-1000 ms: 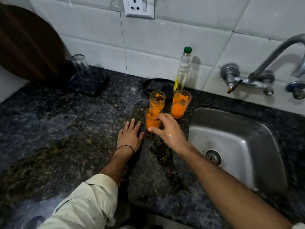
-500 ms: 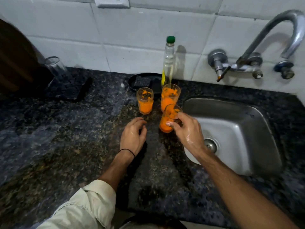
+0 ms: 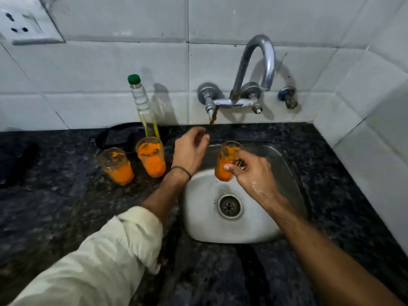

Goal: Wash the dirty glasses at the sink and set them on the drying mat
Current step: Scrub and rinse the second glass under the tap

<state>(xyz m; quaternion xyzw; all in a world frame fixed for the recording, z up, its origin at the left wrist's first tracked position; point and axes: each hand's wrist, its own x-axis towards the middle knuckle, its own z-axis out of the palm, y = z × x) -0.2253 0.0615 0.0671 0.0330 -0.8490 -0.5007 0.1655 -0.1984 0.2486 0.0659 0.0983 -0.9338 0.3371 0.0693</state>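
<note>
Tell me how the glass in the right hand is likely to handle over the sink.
Probably slippery: the right hand gripping the glass looks wet. Could crack if dropped into the steel sink. Seems light: held by fingertips alone.

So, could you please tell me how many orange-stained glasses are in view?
3 glasses: two on the counter left of the sink; one held over it in the right hand.
</note>
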